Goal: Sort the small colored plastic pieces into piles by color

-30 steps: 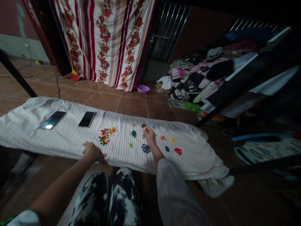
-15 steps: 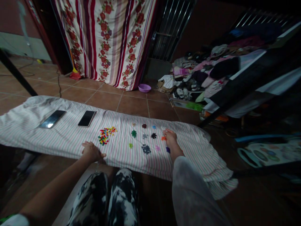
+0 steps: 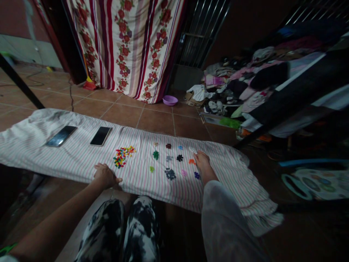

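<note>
My left hand lies at the near edge of the striped cloth, fingers spread, holding nothing. A mixed pile of small multicoloured pieces is just beyond it. My right hand reaches over the right part of the cloth, fingertips drawn together beside small white pieces; what is between them is too small to make out. Close to that hand are orange pieces, purple pieces and pink pieces. Black pieces, dark grey pieces and green pieces form separate little groups further left.
Two phones, one dark and one light-edged, lie on the cloth's left side. Behind are a floral curtain, a purple basin and heaped clothes. A dark frame bar rises at left.
My right hand has drawn slightly right and back, so the white pieces and purple pieces show more. The left hand stays in place. The view has shifted a little.
</note>
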The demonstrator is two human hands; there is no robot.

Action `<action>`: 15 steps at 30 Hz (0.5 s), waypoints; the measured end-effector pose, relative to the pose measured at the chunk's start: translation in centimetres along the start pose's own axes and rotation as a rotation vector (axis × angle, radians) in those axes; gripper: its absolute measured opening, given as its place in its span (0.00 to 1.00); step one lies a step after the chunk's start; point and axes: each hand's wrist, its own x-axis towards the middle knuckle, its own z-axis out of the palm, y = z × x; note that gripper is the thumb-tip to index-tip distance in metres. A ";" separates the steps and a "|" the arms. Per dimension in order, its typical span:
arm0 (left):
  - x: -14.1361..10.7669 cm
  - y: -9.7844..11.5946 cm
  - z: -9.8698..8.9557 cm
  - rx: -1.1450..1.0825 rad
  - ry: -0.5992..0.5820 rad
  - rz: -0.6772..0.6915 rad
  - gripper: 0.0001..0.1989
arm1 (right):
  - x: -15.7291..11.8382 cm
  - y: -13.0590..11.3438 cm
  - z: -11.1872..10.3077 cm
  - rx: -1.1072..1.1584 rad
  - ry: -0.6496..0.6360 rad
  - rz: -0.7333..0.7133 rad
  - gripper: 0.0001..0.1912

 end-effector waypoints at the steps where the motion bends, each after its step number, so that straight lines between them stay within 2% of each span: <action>1: -0.1 0.0 -0.1 0.008 -0.003 0.002 0.42 | 0.0 -0.1 0.2 0.008 0.033 0.033 0.10; 5: -0.2 0.1 -0.3 0.048 -0.038 0.001 0.44 | -0.3 -0.8 0.7 0.005 0.106 0.115 0.11; 13: 0.4 0.0 0.5 0.033 -0.042 0.002 0.45 | -1.2 -1.7 0.6 0.008 0.105 0.147 0.14; 15: 0.6 -0.1 0.9 -0.032 -0.014 -0.016 0.45 | -1.4 -1.6 0.5 -0.003 0.099 0.137 0.14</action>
